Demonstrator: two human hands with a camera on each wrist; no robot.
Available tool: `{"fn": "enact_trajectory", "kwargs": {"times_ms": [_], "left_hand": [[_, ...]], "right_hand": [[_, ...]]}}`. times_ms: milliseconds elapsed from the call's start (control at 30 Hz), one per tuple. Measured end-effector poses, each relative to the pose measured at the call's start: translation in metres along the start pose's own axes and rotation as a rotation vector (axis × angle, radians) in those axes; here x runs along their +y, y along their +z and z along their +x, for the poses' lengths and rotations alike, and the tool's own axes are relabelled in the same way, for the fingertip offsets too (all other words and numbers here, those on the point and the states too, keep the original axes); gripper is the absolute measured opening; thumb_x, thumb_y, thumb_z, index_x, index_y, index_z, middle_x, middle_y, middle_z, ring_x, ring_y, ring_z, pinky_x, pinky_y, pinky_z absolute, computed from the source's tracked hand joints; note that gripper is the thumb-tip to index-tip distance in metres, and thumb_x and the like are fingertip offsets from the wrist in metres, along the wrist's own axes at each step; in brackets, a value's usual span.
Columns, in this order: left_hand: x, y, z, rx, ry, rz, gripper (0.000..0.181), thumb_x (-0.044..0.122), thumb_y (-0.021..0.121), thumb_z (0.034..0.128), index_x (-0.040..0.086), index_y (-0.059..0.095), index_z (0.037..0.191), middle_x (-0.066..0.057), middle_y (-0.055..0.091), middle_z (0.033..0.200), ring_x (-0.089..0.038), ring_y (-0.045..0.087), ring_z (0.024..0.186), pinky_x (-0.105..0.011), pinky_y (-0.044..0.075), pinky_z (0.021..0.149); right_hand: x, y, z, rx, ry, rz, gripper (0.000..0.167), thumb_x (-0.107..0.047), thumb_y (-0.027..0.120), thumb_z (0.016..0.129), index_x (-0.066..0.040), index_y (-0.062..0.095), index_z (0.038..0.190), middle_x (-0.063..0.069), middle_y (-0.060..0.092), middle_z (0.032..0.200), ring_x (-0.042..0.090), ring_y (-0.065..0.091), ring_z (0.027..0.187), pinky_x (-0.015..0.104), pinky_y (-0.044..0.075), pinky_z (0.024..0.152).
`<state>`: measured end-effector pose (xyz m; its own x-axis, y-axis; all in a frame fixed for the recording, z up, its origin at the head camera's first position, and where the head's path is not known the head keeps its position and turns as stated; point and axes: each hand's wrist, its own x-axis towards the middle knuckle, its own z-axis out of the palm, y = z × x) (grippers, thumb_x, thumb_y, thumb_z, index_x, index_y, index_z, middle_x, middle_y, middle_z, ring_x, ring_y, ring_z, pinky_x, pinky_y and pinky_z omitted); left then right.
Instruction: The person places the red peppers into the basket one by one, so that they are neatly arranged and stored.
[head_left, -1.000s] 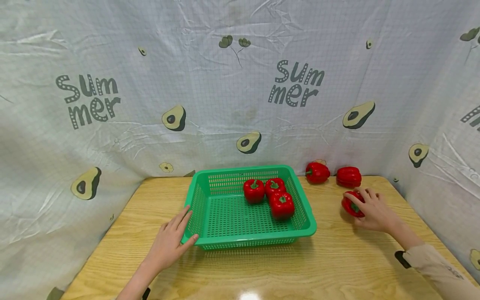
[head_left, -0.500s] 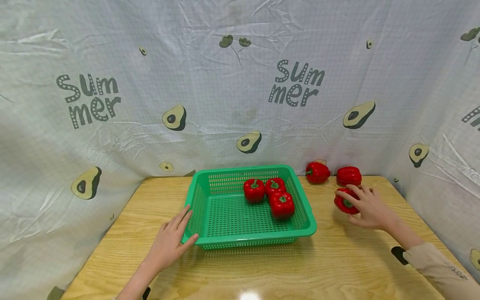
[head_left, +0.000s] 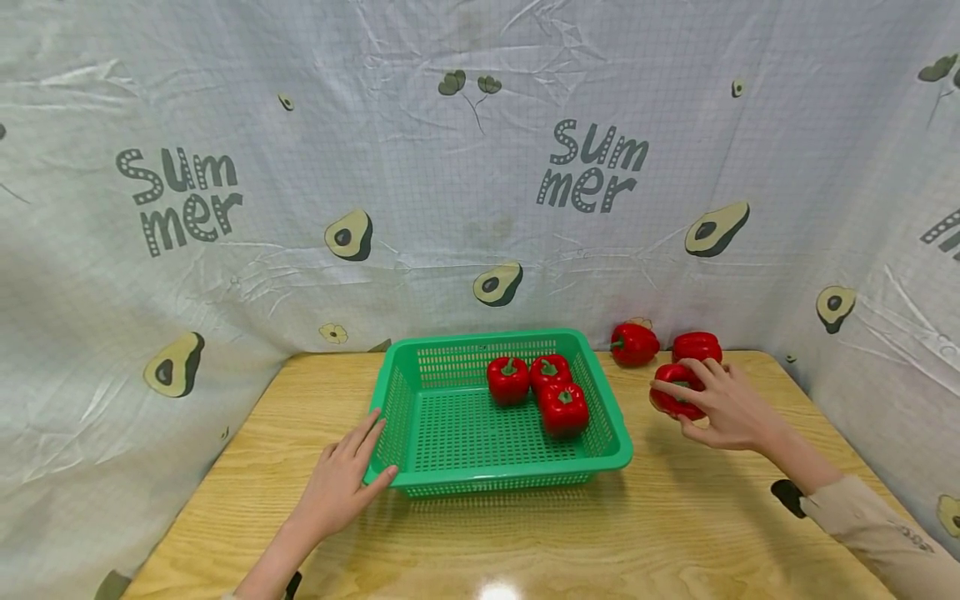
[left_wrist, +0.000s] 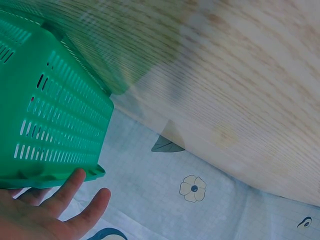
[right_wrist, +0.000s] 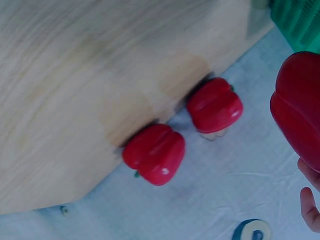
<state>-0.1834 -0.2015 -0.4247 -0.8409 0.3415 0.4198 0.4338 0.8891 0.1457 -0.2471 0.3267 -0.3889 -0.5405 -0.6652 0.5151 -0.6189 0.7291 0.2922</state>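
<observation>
While left hand (head_left: 335,483), fingers spread, touches green plastic basket (head_left: 510,477), right hand (head_left: 733,408) grips red bell pepper (head_left: 677,374), likely for transfer; next move needs clearance over right rim.

Materials and Finish

Note smooth, glossy skin on the held red pepper (right_wrist: 298,107). Read the basket (head_left: 495,480) as smooth, semi-gloss plastic, the worktop (head_left: 540,546) as glossy wood grain, the backdrop (head_left: 420,167) as creased sheeting, the sleeve (head_left: 873,533) as matt cloth.
</observation>
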Motion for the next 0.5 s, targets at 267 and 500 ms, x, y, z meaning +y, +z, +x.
{"fn": "enact_trajectory", "kwargs": {"times_ms": [267, 500], "left_hand": [[-0.001, 0.0, 0.0, -0.001, -0.001, 0.001, 0.063, 0.038, 0.056, 0.0842, 0.002, 0.04, 0.133, -0.012, 0.034, 0.142, -0.033, 0.048, 0.117, -0.056, 0.04, 0.084], [-0.001, 0.0, 0.001, 0.0, -0.002, -0.005, 0.063, 0.039, 0.056, 0.0846, 0.003, 0.04, 0.134, -0.011, 0.033, 0.142, -0.034, 0.048, 0.116, -0.056, 0.039, 0.084]], "right_hand": [[-0.009, -0.009, 0.018, 0.033, -0.048, 0.004, 0.042, -0.038, 0.034, 0.082, -0.032, 0.058, 0.117, 0.019, 0.05, 0.106, 0.033, 0.045, 0.092, 0.042, 0.036, 0.064], [-0.018, -0.016, 0.037, 0.052, -0.093, -0.015, 0.051, -0.046, 0.015, 0.091, -0.033, 0.058, 0.115, 0.019, 0.05, 0.1, 0.031, 0.045, 0.088, 0.04, 0.033, 0.061]]}}
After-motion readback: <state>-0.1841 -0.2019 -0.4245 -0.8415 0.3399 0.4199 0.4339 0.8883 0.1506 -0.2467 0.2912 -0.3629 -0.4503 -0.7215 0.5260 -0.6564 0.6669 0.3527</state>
